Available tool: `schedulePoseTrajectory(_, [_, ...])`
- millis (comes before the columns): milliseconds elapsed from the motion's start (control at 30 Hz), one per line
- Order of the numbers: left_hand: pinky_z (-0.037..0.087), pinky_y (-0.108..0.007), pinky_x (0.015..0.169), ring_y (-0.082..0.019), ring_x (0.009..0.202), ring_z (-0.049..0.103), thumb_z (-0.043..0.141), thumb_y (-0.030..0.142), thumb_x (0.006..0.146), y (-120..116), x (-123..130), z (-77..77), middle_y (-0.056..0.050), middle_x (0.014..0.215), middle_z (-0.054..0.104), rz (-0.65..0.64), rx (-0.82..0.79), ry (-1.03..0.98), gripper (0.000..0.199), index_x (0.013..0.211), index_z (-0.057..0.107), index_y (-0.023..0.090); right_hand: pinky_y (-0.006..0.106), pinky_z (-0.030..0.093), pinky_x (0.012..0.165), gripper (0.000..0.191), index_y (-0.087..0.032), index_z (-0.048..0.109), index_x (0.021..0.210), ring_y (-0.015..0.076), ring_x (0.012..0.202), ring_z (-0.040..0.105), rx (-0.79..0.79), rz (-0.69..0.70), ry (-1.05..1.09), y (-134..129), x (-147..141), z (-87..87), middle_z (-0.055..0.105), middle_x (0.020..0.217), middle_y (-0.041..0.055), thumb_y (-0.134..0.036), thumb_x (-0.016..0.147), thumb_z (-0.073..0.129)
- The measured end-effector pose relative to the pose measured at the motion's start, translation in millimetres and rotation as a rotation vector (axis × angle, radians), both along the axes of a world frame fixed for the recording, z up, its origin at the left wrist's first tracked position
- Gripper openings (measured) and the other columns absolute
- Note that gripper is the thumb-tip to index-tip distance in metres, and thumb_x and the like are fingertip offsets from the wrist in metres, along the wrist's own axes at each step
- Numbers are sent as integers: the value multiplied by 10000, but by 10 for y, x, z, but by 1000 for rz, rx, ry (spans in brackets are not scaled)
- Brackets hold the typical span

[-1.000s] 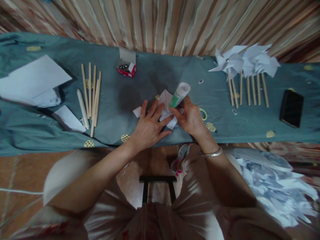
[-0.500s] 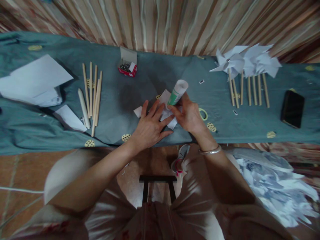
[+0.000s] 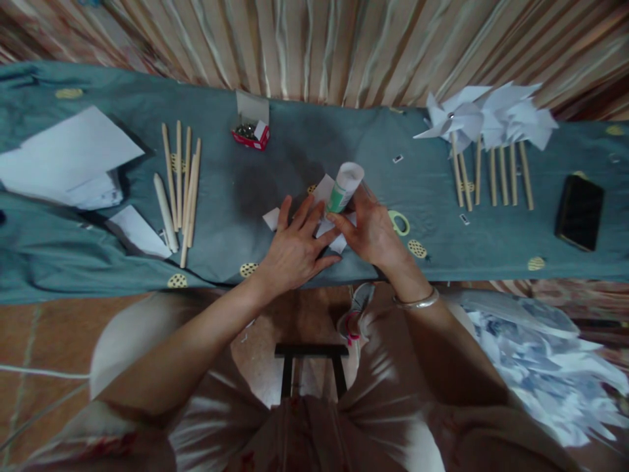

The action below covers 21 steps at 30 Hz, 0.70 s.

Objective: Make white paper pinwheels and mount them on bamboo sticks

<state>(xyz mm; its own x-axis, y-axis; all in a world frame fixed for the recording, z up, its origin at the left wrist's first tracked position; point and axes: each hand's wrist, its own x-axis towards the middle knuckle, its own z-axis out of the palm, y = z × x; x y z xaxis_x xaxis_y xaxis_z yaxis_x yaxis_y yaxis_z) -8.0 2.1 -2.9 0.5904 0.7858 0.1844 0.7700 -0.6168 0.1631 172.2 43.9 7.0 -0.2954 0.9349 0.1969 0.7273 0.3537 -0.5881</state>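
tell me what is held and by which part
The right hand holds the white and green tube near its lower end; the left hand lies spread on paper.

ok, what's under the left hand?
White paper shows past the left hand, toward the right hand; a white corner shows beside its leftmost finger. What's beneath palm and fingers is covered; can't tell whether both are one piece.

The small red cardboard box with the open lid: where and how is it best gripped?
Probably pinch the small red cardboard box by its left and right walls, coming from the near side: the raised grey cardboard lid stands at the far edge, and small shiny pieces lie inside.
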Motion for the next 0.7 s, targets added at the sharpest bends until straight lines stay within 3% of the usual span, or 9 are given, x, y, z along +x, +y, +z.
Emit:
schedulePoseTrajectory(167, [140, -730, 1154, -408, 1462, 317, 433, 577, 962, -6, -5, 22, -185, 1528, 438, 0, -24, -3, 542, 1409, 526, 284, 428, 537, 738, 310, -263, 543, 1139, 283, 850, 673, -25, 9, 32, -31, 36, 24, 705, 924, 78, -462, 902, 560])
schedulePoseTrajectory(700, [137, -706, 1161, -399, 1459, 320, 557, 530, 926, -8, 1, 13, -135, 1549, 430, 13, -37, -40, 529, 1403, 532, 304, 413, 529, 790, 363, -205, 522, 1147, 279, 871, 657, -40, -36, 6, 48, 76, 46, 713, 950, 109, -462, 891, 544])
